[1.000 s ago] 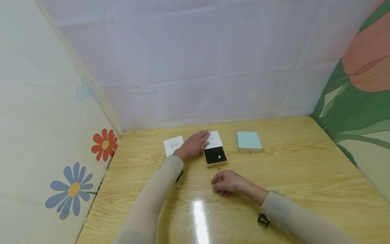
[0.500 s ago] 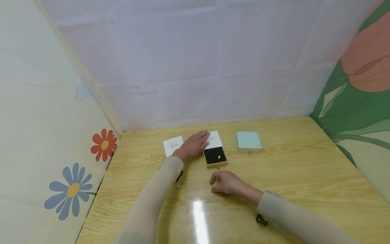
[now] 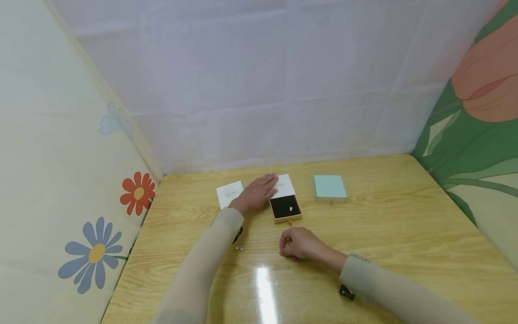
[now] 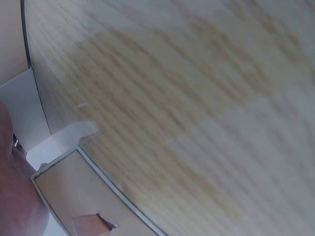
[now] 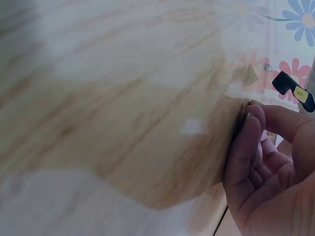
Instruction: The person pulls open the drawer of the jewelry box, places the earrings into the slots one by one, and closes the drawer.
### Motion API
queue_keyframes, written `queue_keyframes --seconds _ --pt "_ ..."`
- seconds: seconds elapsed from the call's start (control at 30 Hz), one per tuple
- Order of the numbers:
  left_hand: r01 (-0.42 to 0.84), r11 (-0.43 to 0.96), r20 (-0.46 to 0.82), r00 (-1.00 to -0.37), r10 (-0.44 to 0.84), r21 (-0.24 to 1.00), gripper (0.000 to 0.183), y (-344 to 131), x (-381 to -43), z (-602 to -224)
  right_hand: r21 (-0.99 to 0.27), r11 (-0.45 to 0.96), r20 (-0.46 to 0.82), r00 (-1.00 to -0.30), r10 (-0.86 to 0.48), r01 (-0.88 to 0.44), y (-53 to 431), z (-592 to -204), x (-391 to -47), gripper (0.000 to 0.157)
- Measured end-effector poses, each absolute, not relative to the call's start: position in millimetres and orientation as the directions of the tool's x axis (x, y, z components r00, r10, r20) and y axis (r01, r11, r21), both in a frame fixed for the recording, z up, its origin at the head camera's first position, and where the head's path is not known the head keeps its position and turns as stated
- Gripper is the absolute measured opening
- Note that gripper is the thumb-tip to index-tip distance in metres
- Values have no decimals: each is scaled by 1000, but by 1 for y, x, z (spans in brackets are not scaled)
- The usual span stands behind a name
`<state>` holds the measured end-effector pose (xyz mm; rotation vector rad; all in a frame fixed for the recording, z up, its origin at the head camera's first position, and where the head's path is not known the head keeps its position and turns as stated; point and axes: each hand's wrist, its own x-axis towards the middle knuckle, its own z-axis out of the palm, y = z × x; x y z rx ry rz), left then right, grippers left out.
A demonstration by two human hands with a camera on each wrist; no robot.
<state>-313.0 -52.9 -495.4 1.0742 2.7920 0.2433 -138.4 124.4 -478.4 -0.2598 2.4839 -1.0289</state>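
My left hand lies with extended fingers on the white sleeve of a small jewelry box. Its black-lined drawer is pulled out toward me, and a small white-silver earring sits on the lining. In front of the drawer, my right hand pinches a tiny shiny earring between thumb and forefinger, close to the tabletop; the fingers mostly hide it. The right wrist view shows thumb and forefinger meeting at the table surface. Two small shiny pieces lie left of the right hand.
A white box stands partly behind the left wrist. To the right is a shut mint-green box with a small pull tab. Glossy wood-grain table surrounds everything, backed by a pale cloth. The left forearm spans the table's left part.
The right hand has shifted slightly left and toward me, and its fingers have drawn together over the tiny shiny earring. The left hand stays on the white sleeve.
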Motion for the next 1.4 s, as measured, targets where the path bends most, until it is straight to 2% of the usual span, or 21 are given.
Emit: queue_keyframes --seconds 0.57,1.17,1.4 --pt "659 726 -69 -729 681 196 59 -53 -315 -497 -744 666 -359 -869 -340 47 128 -474 -138 12" --pt "658 721 -62 -728 683 218 58 -53 -314 -495 -803 552 -462 -821 -336 226 130 -462 -149 13" --pt "663 715 -46 -725 687 220 58 -53 -315 -497 -827 518 -440 -825 -354 219 134 -460 -156 14"
